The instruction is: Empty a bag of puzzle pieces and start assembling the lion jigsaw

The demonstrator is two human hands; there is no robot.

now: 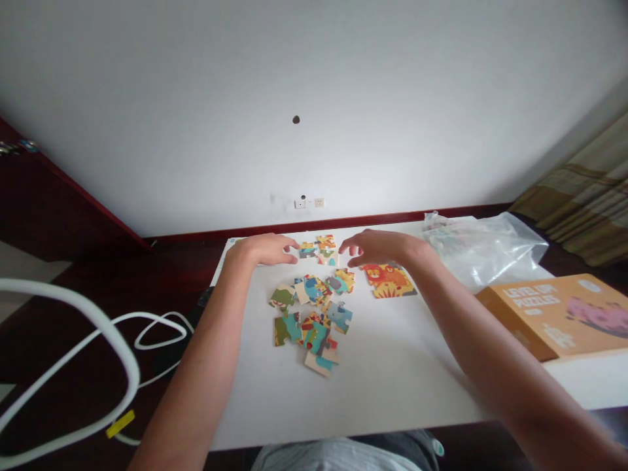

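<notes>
My left hand [267,249] reaches to the far side of the white table [392,366], its fingertips touching a small puzzle piece [307,249]. My right hand [380,246] hovers just right of a joined pair of pieces [326,250], fingers spread and curled, holding nothing I can see. A loose heap of colourful puzzle pieces [314,314] lies nearer to me in the table's middle. A finished lion puzzle section [388,280] lies under my right wrist.
An orange puzzle box [559,314] sits at the table's right edge. A clear plastic bag [483,248] lies behind it. White cables [98,340] loop on the dark floor at left. A white wall rises behind the table.
</notes>
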